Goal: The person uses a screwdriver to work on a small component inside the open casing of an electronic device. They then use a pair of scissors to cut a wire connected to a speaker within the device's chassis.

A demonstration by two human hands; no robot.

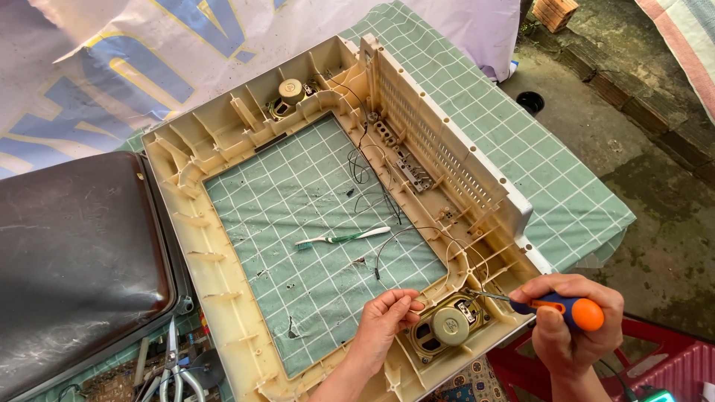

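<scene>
Outdoor setting: bare concrete ground [655,186] at right, green checked cloth [477,126] over the tabletop, pale printed banner [112,67] spread at far left.

Big beige plastic TV front frame [216,298] lies face down across the cloth, w/ a tall vented side wall [447,149] standing up along its right edge; cloth shows through the open rectangle in its middle.

Dark glass picture tube [74,260] sits just left of the frame, touching its left edge or very close.

Red plastic crate [670,357] at near right, below tabletop level.

Oval speaker [447,327] mounted in frame's near right corner; a second, round speaker [289,95] in the far corner. Thin black wires [380,186] trail along the frame's right inner side toward the near speaker.

Right hand [570,327] closed in a fist round an orange-and-blue-handled screwdriver [558,307]; shaft runs left, tip at the speaker's far rim.

Left hand [383,320] just left of the near speaker, fingers curled, fingertips pinched at the speaker's left edge; what it pinches, can't tell.

Green-and-white toothbrush [342,238] lies on the cloth inside the frame opening, well apart from both hands.

Scissors [173,365] w/ metal blades at near left, beside a bit of circuit board. Small black round thing [530,102] on the ground, far right.
</scene>
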